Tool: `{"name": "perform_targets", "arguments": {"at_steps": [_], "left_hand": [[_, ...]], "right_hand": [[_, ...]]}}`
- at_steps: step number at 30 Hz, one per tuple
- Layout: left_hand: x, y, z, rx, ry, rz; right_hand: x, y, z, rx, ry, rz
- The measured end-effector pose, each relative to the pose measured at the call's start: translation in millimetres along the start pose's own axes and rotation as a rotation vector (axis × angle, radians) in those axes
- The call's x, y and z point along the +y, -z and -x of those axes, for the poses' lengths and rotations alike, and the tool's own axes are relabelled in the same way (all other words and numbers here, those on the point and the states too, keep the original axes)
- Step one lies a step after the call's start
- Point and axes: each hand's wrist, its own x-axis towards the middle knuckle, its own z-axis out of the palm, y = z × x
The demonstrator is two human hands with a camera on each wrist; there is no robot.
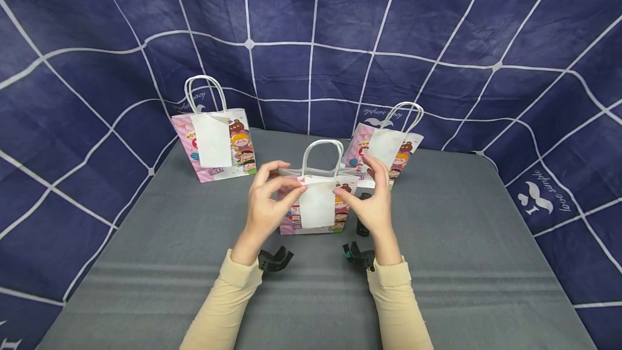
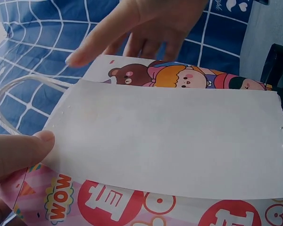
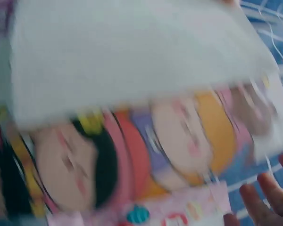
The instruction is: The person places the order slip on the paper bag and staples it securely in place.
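A small paper gift bag (image 1: 342, 214), printed with cartoon figures and fitted with white handles, stands upright between my hands. A blank white sheet (image 1: 318, 207) covers the middle of its front. My left hand (image 1: 266, 199) pinches the bag's upper left edge, thumb in front by the sheet's corner and fingers behind, as the left wrist view shows. Close to the bag's right side, my right hand (image 1: 373, 201) has its thumb and fingers spread apart. In the left wrist view that right hand (image 2: 153, 23) appears apart from the bag. The right wrist view is blurred.
Two similar bags stand farther back, one at left (image 1: 243, 169) and one at right (image 1: 400, 161), each with a white sheet in front. A black object (image 1: 363, 226) lies beside the middle bag. Blue gridded cloth (image 1: 291, 58) surrounds the grey table (image 1: 466, 263).
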Motion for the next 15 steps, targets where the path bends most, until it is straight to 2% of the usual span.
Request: {"name": "perform_targets", "arguments": {"at_steps": [2, 4, 9, 15], "left_hand": [[0.2, 0.1, -0.2, -0.002, -0.015, -0.013], [0.6, 0.0, -0.2, 0.0, -0.026, -0.023], [0.9, -2.0, 0.3, 0.025, -0.027, -0.029], [-0.4, -4.7, 1.7, 0.067, -0.047, -0.033]], "right_hand": [[-2, -7, 1.6, -0.032, 0.014, -0.022], [-5, -13, 3.8, -0.052, -0.008, -0.037], [-12, -19, 6.9, -0.019, -0.062, -0.016], [-12, -20, 6.7, -0.011, -0.035, -0.014]]}}
